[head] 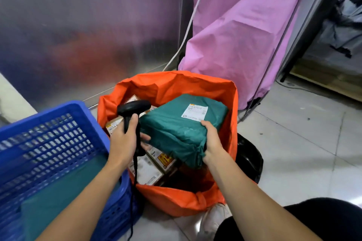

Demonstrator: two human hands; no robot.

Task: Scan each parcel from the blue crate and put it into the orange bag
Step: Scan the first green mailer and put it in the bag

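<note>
A green wrapped parcel (176,123) with a white label hangs over the open orange bag (195,84). My right hand (212,139) grips its near right corner. My left hand (127,137) is closed on the handle of a black barcode scanner (133,106), and its fingertips touch the parcel's left underside. Inside the bag lie several cardboard boxes (148,170) with labels. The blue crate (49,143) stands to the left, with another green parcel (64,195) in it.
A pink fabric bag on a metal frame (244,35) stands behind the orange bag. A black bag (248,160) sits right of it. The scanner's cable (134,191) hangs between crate and bag. My knee and white shoe (213,219) are at bottom right.
</note>
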